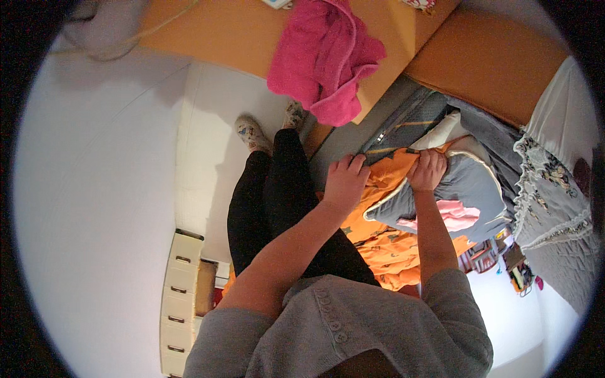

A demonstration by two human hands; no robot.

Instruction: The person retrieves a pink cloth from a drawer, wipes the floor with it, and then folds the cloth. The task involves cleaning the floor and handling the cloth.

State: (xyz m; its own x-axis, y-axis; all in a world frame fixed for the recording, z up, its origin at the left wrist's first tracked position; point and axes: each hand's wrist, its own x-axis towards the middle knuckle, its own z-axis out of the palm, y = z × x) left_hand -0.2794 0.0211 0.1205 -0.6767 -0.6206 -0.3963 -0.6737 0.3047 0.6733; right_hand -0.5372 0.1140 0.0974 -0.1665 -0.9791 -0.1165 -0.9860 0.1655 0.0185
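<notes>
An orange patterned cloth [383, 264] lies over the bed beside my legs, with a dark grey cushion or pillow [472, 184] with pale piping on top of it. My right hand [427, 170] is closed on the edge of the orange cloth at the cushion's far side. Nearer my knees, my left hand [352, 177] rests at the cloth's other edge with its fingers bent; whether it grips the fabric is hard to tell. A small pink cloth [456, 215] lies on the cushion, partly behind my right forearm. Something white shows beyond my right hand.
A bright pink towel [326, 61] hangs over the edge of a wooden surface [227, 42]. A lace-trimmed cover [548, 179] is at the right. A cream drawer unit [177, 302] stands at the lower left. My feet, in patterned footwear, are on the pale floor [208, 108].
</notes>
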